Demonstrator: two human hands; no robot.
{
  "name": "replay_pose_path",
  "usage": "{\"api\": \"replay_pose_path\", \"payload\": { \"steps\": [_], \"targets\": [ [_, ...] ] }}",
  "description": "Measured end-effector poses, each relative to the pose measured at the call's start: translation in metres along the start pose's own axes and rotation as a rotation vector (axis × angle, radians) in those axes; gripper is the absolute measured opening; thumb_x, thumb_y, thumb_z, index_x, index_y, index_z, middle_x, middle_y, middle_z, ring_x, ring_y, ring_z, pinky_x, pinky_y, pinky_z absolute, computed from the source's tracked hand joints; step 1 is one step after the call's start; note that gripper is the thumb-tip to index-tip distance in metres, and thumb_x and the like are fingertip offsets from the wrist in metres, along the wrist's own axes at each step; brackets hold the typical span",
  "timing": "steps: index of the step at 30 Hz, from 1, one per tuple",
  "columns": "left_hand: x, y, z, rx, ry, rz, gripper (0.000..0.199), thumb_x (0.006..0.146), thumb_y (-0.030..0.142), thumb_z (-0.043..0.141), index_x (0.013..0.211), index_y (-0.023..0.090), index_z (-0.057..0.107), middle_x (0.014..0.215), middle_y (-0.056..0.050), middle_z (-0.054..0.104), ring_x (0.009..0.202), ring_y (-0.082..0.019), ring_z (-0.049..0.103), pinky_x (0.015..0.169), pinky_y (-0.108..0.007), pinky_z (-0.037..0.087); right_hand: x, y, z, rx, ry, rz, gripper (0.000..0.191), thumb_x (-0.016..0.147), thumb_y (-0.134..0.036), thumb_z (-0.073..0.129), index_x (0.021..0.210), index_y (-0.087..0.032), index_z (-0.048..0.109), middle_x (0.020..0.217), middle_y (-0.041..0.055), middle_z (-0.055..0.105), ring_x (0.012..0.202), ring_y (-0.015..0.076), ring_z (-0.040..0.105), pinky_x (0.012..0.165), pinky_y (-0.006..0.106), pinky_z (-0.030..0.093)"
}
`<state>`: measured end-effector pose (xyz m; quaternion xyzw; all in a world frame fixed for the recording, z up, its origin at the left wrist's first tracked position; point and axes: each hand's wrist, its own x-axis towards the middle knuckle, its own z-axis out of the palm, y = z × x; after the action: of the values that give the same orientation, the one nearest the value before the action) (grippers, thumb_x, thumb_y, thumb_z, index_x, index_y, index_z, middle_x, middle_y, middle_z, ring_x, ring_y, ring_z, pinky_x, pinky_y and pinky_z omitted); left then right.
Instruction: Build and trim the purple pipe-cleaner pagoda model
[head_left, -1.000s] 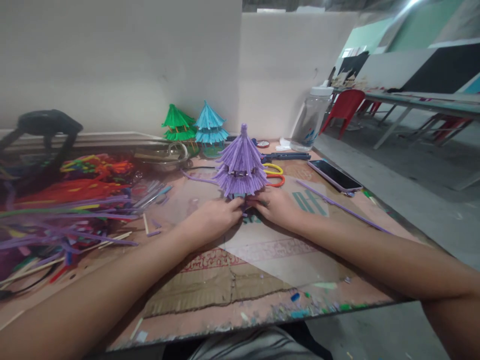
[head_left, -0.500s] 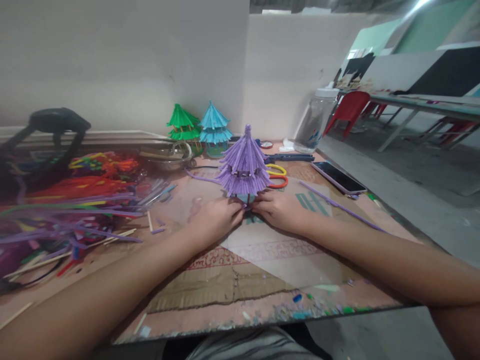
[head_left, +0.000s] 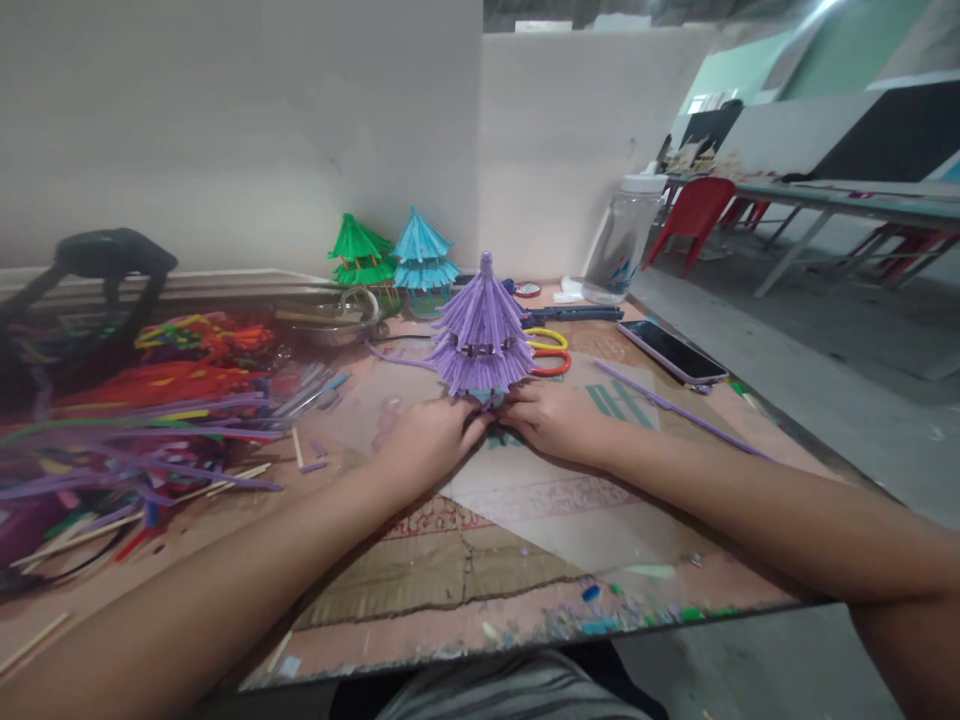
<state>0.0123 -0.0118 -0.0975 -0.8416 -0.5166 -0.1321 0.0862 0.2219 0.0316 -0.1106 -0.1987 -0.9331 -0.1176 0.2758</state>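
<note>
A purple two-tiered model pavilion (head_left: 484, 335), its roofs apparently made of fuzzy pipe cleaners, stands upright in the middle of the table. My left hand (head_left: 431, 440) closes on the left side of its base, thumb toward me. From the right, my right hand (head_left: 551, 420) pinches the same base, its fingers close to the left thumb. The fingers hide most of the base, and a bit of light blue shows just under the lower roof. Behind it are scissors with yellow and orange handles (head_left: 551, 362). A green model (head_left: 361, 250) and a light blue one (head_left: 424, 250) stand by the wall.
Purple and other coloured pipe cleaners and sticks (head_left: 150, 450) lie heaped at left, near a blurred black object (head_left: 112, 255). Cardboard (head_left: 420, 580) lies under my hands. At right are a phone (head_left: 673, 352), a purple strip (head_left: 675, 408) and a clear water bottle (head_left: 621, 240).
The whole view has shifted slightly. Both hands stay at the pavilion's base; its thin posts, visible before below the lower roof, are now mostly covered by the fingers.
</note>
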Motion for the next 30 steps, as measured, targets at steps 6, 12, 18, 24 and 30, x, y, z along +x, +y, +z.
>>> {"api": "replay_pose_path", "payload": {
  "steps": [6,12,18,24,30],
  "targets": [
    [0.009,0.0,0.003,0.08,-0.037,-0.054,0.031,0.096,0.037,0.045,0.09,0.018,0.069,0.075,-0.01,0.073,0.068,-0.026,0.07,0.058,-0.031,0.045,0.001,-0.002,-0.001,-0.009,-0.009,0.025,0.026,0.095,-0.02,0.052,0.084,-0.015,0.075,0.084,0.0091,0.073,0.077,0.0182,0.062,0.069,0.03,0.046],
    [0.011,-0.005,0.007,0.202,-0.001,0.125,0.023,0.096,0.021,0.044,0.094,0.012,0.065,0.074,-0.012,0.07,0.067,-0.024,0.069,0.057,-0.03,0.043,-0.001,0.0,0.001,-0.007,-0.024,0.018,0.022,0.093,-0.019,0.055,0.085,-0.014,0.076,0.091,0.0108,0.075,0.082,0.0209,0.064,0.072,0.032,0.048],
    [0.008,-0.009,0.011,0.185,0.088,0.132,0.022,0.097,0.029,0.048,0.094,0.015,0.064,0.075,-0.011,0.07,0.066,-0.024,0.068,0.054,-0.031,0.041,-0.001,0.001,0.001,-0.007,-0.028,0.021,0.023,0.094,-0.02,0.054,0.089,-0.015,0.076,0.095,0.0106,0.075,0.085,0.0212,0.064,0.075,0.033,0.049],
    [0.004,-0.01,0.012,0.154,0.106,0.14,0.03,0.097,0.043,0.049,0.096,0.017,0.063,0.082,-0.01,0.072,0.069,-0.025,0.069,0.055,-0.031,0.04,0.0,0.0,-0.001,0.01,-0.047,0.022,0.024,0.094,-0.02,0.053,0.086,-0.014,0.075,0.091,0.0112,0.074,0.085,0.0216,0.063,0.076,0.034,0.049],
    [0.005,-0.011,0.011,0.191,0.094,0.125,0.028,0.097,0.039,0.049,0.095,0.015,0.064,0.076,-0.01,0.07,0.067,-0.025,0.067,0.055,-0.032,0.038,0.0,0.0,-0.001,0.017,-0.065,0.032,0.024,0.094,-0.019,0.052,0.089,-0.014,0.075,0.092,0.0117,0.074,0.085,0.0217,0.063,0.075,0.034,0.049]
  ]
}}
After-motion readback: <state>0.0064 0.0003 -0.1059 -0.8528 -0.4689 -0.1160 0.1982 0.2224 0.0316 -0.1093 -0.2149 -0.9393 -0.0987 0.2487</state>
